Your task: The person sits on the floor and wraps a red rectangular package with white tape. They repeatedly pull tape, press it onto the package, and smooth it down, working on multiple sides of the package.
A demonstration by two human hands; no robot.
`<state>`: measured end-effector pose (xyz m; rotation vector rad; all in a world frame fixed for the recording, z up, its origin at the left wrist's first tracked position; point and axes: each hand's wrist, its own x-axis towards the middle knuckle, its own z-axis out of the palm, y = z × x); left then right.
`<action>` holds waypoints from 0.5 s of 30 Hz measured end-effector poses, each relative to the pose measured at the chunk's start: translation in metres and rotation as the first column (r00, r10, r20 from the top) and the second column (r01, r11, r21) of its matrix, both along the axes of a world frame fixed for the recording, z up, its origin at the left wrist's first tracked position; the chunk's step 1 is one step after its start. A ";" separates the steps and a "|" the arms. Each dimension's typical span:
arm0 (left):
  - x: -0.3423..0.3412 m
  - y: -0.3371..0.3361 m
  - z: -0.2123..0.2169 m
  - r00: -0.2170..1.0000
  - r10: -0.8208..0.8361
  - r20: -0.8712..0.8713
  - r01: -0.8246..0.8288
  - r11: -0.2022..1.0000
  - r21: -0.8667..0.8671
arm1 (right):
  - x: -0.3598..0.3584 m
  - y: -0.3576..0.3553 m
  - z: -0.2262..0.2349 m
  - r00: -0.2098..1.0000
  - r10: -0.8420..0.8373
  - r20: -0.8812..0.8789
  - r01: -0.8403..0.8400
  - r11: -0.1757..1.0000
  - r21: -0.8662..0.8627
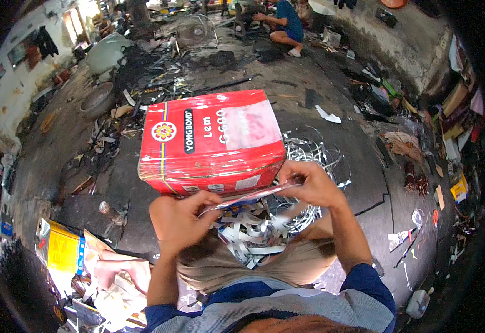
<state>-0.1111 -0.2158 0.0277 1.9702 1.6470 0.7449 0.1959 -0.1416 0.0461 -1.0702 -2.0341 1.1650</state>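
Note:
In front of me stands a red carton point(184, 158) wrapped in shiny clear film, with a pale panel on its right side. Close to its near lower edge, a thin, pale flat strip point(248, 195) stretches between my hands. My left hand point(182, 223) is closed on the strip's left end, and my right hand point(315, 186) pinches the right end beside the carton's near right corner. Whether the strip touches the carton, I cannot tell. Below it, between my legs, lies a loose pile of white strips point(253, 236). Tangled silvery strips point(328, 158) spread to the carton's right.
To my left are a yellow box point(63, 250) and a heap of scraps point(121, 283). A white plastic container point(418, 303) sits at the lower right. Farther off are a round basin point(97, 101), a fan point(196, 30) and a squatting person point(285, 22). Scraps line the right wall.

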 end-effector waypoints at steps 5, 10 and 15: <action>-0.103 0.023 0.008 0.890 0.005 0.455 -0.028 0.999 0.046 | 0.004 0.041 0.030 1.000 -0.007 -0.006 0.006 0.991 -0.133; -0.182 0.068 0.032 0.907 0.137 0.397 -0.090 0.987 -0.134 | 0.004 0.078 0.022 0.999 -0.026 -0.027 0.024 0.998 -0.061; -0.209 0.118 0.026 0.760 0.411 -0.504 -0.474 0.880 0.004 | -0.023 0.100 0.020 0.994 -0.015 0.104 0.013 1.000 0.018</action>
